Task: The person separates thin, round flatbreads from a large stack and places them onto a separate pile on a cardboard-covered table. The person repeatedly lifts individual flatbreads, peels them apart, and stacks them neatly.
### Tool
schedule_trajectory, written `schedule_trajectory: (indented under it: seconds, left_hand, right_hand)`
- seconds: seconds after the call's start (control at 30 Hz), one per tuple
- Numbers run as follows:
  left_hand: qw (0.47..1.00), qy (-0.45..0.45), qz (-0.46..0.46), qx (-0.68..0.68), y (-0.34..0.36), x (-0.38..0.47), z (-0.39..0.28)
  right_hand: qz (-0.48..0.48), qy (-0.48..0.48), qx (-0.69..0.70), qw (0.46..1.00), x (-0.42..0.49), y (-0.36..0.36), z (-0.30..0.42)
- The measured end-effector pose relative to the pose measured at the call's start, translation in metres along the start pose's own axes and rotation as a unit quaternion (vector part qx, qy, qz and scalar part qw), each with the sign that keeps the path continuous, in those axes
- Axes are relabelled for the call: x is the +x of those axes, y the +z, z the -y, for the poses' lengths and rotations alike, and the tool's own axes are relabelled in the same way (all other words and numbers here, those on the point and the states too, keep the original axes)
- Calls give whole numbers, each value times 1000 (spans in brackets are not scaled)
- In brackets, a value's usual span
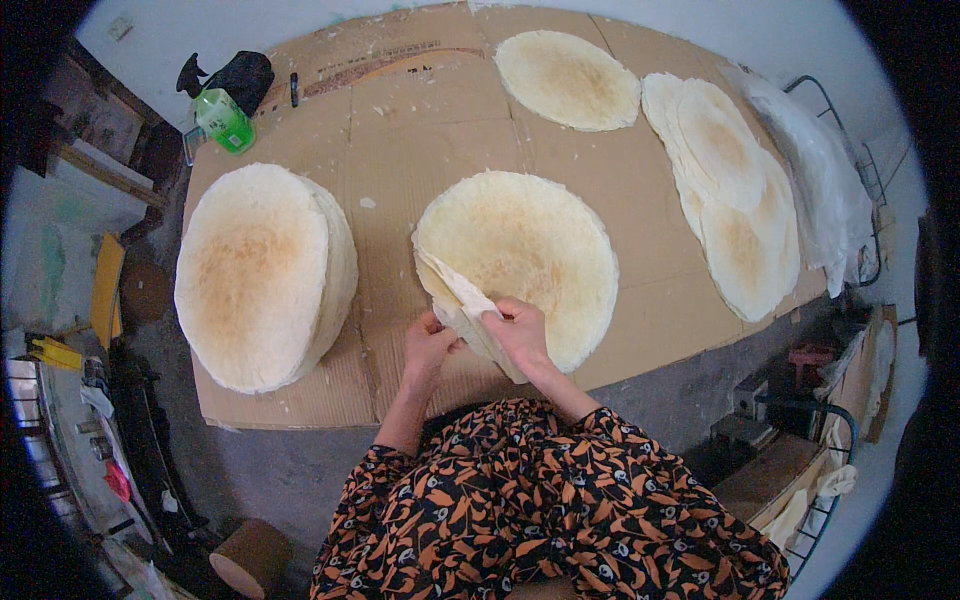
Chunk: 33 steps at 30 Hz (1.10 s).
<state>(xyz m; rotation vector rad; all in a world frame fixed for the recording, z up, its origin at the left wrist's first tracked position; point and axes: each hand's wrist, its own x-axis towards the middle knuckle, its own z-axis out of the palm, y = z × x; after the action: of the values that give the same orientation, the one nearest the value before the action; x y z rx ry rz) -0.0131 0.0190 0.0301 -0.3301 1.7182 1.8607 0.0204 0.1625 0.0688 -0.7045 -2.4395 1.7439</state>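
A large round flatbread (517,232) with a browned middle lies in front of me. Its near left edge is lifted and folded back over itself. My right hand (519,330) grips this raised flap between thumb and fingers. At the left end of the flap, my left hand (430,343) pinches the thin edge with its fingertips. What lies under the flap is partly hidden by my hands. A tall stack of flatbreads (251,277) stands to the left, apart from both hands.
Flattened cardboard (420,142) covers the table. Another flatbread (568,79) lies at the back, and overlapping flatbreads (739,202) lie at right beside clear plastic sheeting (814,172). A green spray bottle (225,120), a black cloth item (244,79) and a marker (294,90) sit at back left.
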Motion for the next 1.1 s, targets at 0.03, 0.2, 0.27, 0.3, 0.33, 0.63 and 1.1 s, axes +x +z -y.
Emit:
schedule_trajectory:
  seconds: [0.03,0.2,0.27,0.3,0.33,0.63,1.1]
  left_hand:
    - [1000,-9,9,13,3,-6,-11]
    - [999,-8,4,-42,11,-11,-11]
    - [998,58,15,-11,2,7,16]
    - [999,39,10,-21,0,7,14]
    - [999,20,3,-32,-4,4,9]
    - [948,143,-161,233,-27,-15,-31]
    - [702,237,-59,669,4,-19,-2]
  right_hand:
    - [6,-15,-29,999,0,0,0]
    - [-34,-185,-181,965,-8,13,7]
    - [-5,-187,-260,947,-7,14,7]
    - [6,-184,-300,936,-4,14,6]
    - [32,-60,-213,975,7,2,2]
    - [144,45,-113,982,42,-60,23]
    - [90,189,209,955,39,-77,16]
